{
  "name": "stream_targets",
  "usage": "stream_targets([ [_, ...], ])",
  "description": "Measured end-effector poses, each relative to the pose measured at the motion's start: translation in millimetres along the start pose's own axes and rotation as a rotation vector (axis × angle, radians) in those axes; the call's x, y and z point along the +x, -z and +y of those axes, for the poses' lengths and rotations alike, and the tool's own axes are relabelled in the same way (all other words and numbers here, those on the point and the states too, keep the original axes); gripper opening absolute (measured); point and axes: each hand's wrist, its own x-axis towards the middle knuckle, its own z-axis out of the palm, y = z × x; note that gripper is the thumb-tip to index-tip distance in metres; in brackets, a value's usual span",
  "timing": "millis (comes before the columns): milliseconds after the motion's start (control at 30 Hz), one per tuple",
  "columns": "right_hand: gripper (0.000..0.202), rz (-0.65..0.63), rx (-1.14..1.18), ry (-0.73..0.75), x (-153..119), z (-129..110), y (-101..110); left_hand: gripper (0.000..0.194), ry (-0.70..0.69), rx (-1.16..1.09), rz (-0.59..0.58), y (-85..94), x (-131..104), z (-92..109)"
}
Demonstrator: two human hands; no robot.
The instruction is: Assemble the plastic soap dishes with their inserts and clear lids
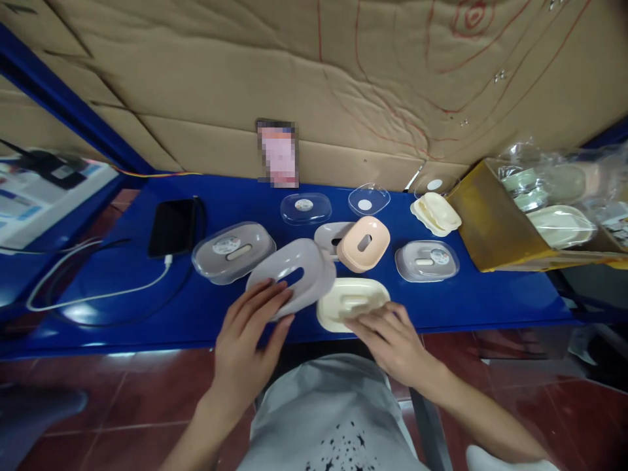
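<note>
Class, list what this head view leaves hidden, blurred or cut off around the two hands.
- Card against the cardboard: blurred out, unreadable.
- Lid labels: too small to read.
- Cream tray near edge: covered by the right hand.
- Grey tray underside: turned away, left hand covers its edge.

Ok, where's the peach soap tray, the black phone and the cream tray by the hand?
Peach plastic soap tray with a slot (pixel 364 243), head view: on its top beside the slot.
Black flat phone (pixel 173 227), head view: middle of its screen.
Cream oval plastic tray (pixel 350 299), head view: top surface, above the right hand.
</note>
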Motion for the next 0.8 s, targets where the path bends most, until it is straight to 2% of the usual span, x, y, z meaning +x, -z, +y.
stream_targets([
  [67,0.059,-0.069,0.073,0.058,4,-4,-17,0.045,-0.052,0.043,-0.069,-3.6,-3,7],
  [133,0.046,-0.069,0.147,0.076,9,1,-26,0.040,-0.087,0.106,-0.109,-10.1,-7,12],
  [233,0.041,0.085,0.241,0.037,9,13,-26,0.034,-0.113,0.161,-0.149,-19.4,-10,16],
  [300,0.045,0.206,0.233,-0.022,5,22,-19,0.030,-0.159,0.164,-0.199,-23.7,-10,18],
  [333,0.047,0.218,0.200,-0.041,3,26,-16,0.029,-0.191,0.164,-0.225,-25.4,-10,19],
  [367,0.048,0.183,0.157,-0.044,3,29,-13,0.027,-0.220,0.170,-0.253,-27.0,-9,20],
  [467,0.045,-0.047,0.055,0.025,5,35,-11,0.025,-0.279,0.214,-0.301,-31.4,-12,19],
  [533,0.041,-0.111,0.025,0.064,9,35,-14,0.026,-0.311,0.249,-0.300,-33.5,-16,16],
  [600,0.040,-0.120,-0.001,0.087,11,34,-18,0.027,-0.339,0.271,-0.282,-33.9,-20,13],
  [700,0.049,-0.127,0.001,0.152,16,38,-16,0.030,-0.343,0.287,-0.274,-30.2,-23,5],
  [767,0.060,-0.077,0.013,0.153,23,46,-10,0.032,-0.324,0.312,-0.268,-25.9,-22,-2],
  [800,0.064,-0.029,0.002,0.109,27,52,-6,0.033,-0.304,0.330,-0.258,-24.0,-20,-6],
])
